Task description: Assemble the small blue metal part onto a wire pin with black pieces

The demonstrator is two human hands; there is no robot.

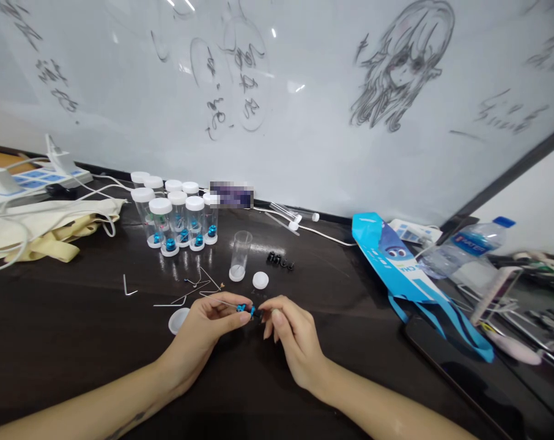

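My left hand pinches a small shiny blue metal part between thumb and fingertips, above the dark table. A black piece sits at the right end of that part. My right hand has its fingers curled at the black piece, with the index fingertip against it; the exact grip is partly hidden. A thin bent rod runs from near my left fingers toward the blue part. Beyond the hands stand an uncapped clear tube and a white cap. Another white cap lies beside my left hand.
Several capped clear tubes with blue parts stand at the back left. Small black pieces lie right of the open tube. Hex keys and thin wires lie left. At right are a blue bag, a water bottle and a dark tablet-like slab.
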